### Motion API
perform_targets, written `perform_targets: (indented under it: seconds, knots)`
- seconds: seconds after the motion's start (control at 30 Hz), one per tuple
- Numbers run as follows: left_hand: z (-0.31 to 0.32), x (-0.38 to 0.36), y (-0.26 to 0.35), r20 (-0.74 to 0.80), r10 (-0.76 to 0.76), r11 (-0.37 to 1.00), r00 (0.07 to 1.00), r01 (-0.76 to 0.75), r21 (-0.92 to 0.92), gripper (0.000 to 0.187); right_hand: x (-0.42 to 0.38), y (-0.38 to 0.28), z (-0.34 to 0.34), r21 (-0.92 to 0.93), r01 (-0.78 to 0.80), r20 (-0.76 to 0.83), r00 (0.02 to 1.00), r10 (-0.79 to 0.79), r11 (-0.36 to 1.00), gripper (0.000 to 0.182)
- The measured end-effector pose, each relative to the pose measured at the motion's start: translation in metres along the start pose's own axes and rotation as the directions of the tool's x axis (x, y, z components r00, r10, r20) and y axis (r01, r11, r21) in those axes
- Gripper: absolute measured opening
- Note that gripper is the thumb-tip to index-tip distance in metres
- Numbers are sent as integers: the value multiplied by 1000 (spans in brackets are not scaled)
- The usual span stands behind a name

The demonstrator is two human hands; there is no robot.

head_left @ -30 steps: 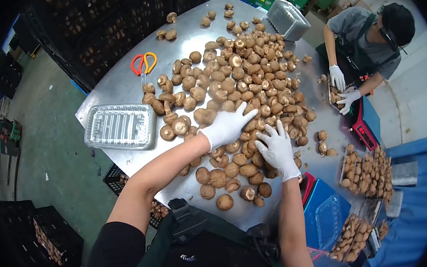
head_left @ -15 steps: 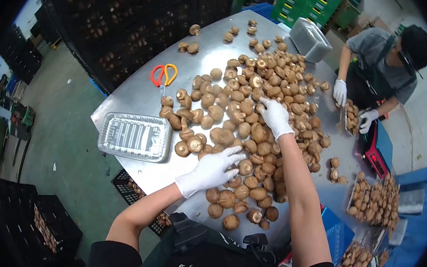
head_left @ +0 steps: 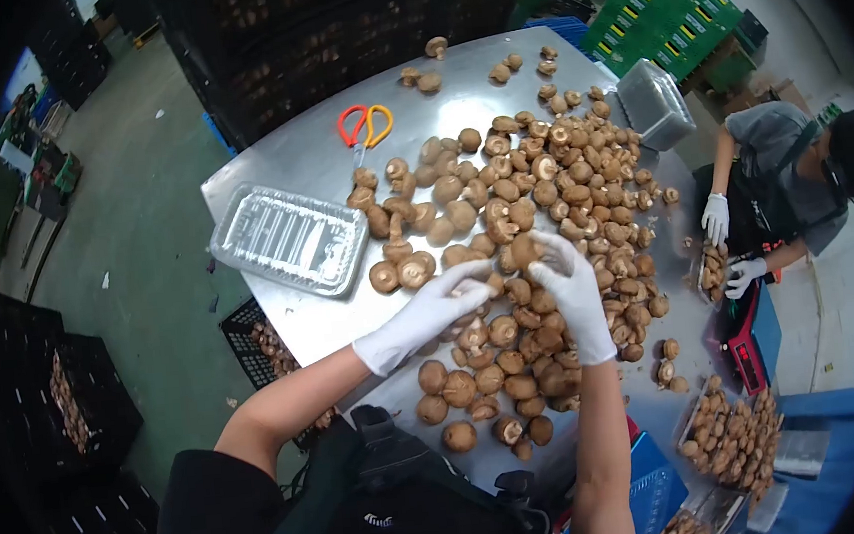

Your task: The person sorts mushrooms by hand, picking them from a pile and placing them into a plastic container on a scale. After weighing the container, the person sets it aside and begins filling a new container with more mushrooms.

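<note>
Both of my hands wear white gloves over a big pile of brown shiitake mushrooms on a metal table. My left hand is curled at the pile's near left side, its fingers and thumb around a mushroom that is partly hidden. Close by on the right, my right hand pinches another mushroom between thumb and fingers. A clear plastic tray lies to the left of the pile. Scissors with red and yellow handles rest behind it.
Across the table's right end, a co-worker in white gloves holds a filled tray beside a red scale. Filled mushroom trays stand at the near right. Clear trays are stacked at the back right. Black crates of mushrooms rise behind the table.
My right hand has drawn back toward me and now has a mushroom in its fingers. My left hand has closed around a mushroom, and both hands are nearer each other. The view has shifted.
</note>
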State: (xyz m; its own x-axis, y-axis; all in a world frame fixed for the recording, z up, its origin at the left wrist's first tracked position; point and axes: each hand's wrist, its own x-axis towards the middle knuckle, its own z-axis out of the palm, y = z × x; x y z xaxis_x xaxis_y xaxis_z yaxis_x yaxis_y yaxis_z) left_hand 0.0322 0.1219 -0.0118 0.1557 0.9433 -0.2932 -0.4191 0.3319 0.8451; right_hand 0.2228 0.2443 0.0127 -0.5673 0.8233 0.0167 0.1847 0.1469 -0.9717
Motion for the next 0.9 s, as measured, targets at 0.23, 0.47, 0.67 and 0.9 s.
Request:
perform_targets:
  seconds: [0.23,0.47,0.67,0.9]
  knots:
    - [-40,-52,-4,66,-130,990,989,133,-52,38,-35,-5,41,-226,67,111,993,-43,972,40]
    - [-102,-167,1,-14,-458,731,889,385,563,19,-11,21,52,-697,164,56,983,-174,698,51]
    - [-143,-203,-51,-365,-374,29,853,404,914,51,7,44,63,-673,-15,-37,999,-14,739,53]
    - [-100,-173,7,-215,136,245,967,177,953,33,-14,23,58,-752,73,22,996,-86,656,60]
